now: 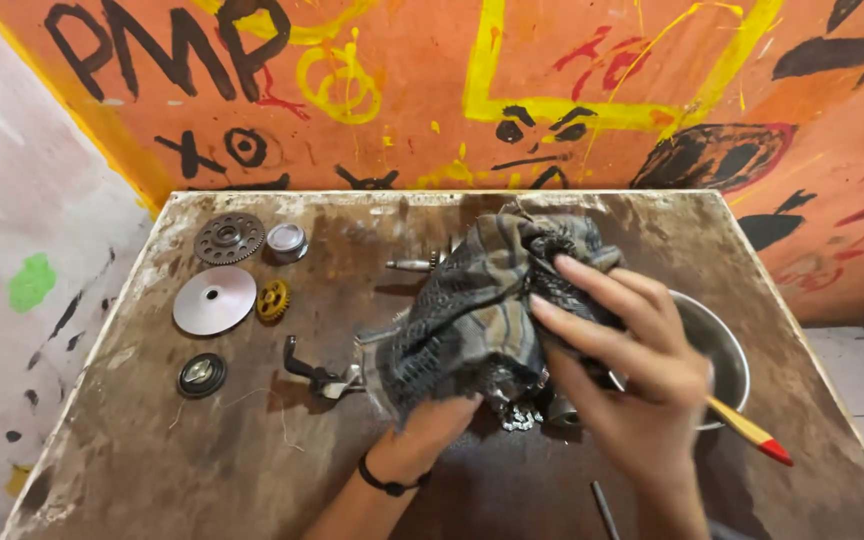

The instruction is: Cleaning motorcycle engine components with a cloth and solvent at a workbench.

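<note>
Grey checked cloth (482, 310), grimy and limp, fills the centre of the frame, bundled around something that stays mostly hidden; a bit of bright chain or toothed metal (520, 416) peeks out beneath it. The cloth looks soft and light and will drape and slide, so it needs gathering in folds rather than pinching at an edge. Whatever is wrapped inside is probably metal, heavy for its size and likely oily, best cupped from below.

The left hand (430, 425) comes up from the lower centre, wrist banded in black, its fingers buried under the rag, so I cannot tell how tightly it closes, only that it supports the bundle from beneath. The right hand (622, 350) lies across the right side of the bundle, fingers long and pressed flat onto the fabric, pushing rather than clenching.

Behind the right hand sits a metal bowl (727, 345) with a brush, its handle (752, 432) wooden and tipped red, jutting toward the lower right. On the worn wooden table (202, 470), in the left of the frame, lie a toothed gear disc (229, 239), a small steel cup (286, 241), a plain silver disc (214, 299), a yellow gear (273, 299), a dark round cap (201, 375) and a bent black lever (310, 371).
</note>
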